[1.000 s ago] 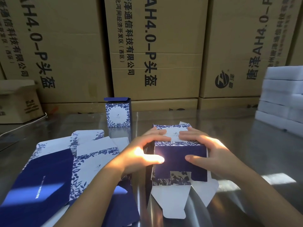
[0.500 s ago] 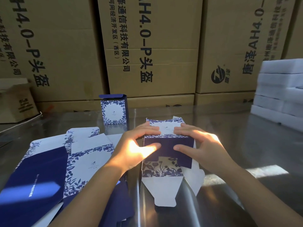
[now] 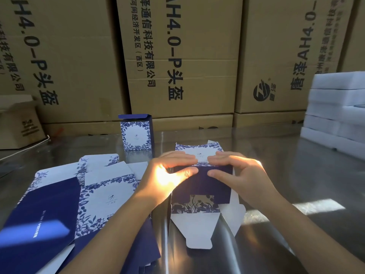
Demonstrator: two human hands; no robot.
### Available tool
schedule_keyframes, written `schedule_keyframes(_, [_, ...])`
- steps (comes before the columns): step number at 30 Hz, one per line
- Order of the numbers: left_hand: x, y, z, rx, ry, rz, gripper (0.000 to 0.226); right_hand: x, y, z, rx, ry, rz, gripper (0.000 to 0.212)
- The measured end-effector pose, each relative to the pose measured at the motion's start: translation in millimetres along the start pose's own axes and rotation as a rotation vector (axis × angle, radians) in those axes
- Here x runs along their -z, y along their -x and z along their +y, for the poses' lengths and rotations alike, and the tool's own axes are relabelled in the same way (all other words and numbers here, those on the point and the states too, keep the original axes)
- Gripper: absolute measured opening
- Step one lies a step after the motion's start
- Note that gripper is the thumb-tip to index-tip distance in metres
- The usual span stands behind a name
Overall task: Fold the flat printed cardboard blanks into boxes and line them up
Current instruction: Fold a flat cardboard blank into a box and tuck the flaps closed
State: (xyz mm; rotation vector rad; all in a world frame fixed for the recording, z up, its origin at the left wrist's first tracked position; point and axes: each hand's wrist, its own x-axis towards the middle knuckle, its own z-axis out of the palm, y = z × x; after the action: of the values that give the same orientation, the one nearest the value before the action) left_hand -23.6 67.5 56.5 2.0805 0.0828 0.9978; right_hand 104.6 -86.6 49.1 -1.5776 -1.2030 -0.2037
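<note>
Glossy metal table (image 3: 296,175), matt printed cardboard blanks (image 3: 106,194), brown corrugated cartons (image 3: 197,56), white foam slabs (image 3: 335,107).

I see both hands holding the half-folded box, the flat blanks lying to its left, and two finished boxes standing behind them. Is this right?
Not quite: the head view shows only one finished box standing behind the flat blanks. The left hand and the right hand do hold the half-folded box, blanks to its left.

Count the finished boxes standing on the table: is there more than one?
No, only one finished box stands on the table; the half-folded box lies unfinished.
</note>
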Motion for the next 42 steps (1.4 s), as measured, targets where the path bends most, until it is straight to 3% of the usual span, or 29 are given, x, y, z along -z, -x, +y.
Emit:
schedule_keyframes(7, [-8,-1,3,0.032,-0.037,-0.067,0.018,-6,-2,-1,0.038,0.02,0.019,0.02])
schedule_keyframes(33, [-13,1,2,-0.109,-0.113,0.025,0.028,-14,-1,0,0.021,-0.036,0.073,0.027])
schedule_keyframes(42, [-4,-1,0,-0.024,-0.055,-0.003,0.026,-5,-4,-2,-0.041,-0.007,-0.041,0.02])
